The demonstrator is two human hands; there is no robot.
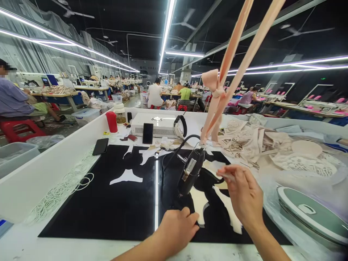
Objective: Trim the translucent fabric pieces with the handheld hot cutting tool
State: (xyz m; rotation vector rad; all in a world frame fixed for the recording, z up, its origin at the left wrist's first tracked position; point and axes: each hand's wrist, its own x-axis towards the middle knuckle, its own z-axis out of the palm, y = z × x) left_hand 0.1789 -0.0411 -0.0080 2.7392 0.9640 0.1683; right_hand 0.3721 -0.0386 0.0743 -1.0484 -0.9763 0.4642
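Note:
My left hand (178,228) is low over the black mat (122,210), fingers curled together beside a cream cut piece (199,203); what they hold, if anything, is hidden. My right hand (243,192) is raised with its fingertips pinched on a thin whitish piece (217,166), whose full shape is unclear. Between and beyond my hands, a black corded tool (191,172) with a metal plate hangs from knotted peach fabric strips (217,90). Below my right hand lies a long cream cut piece (228,208). A white curved piece (127,177) rests on the mat's left half.
Pale cord (61,188) is heaped at the left; a phone (100,146) lies by it. A white metal box (154,124) and a red cup (111,121) stand at the back. Beige fabric (252,137) piles up at right, behind a green-lidded container (312,210).

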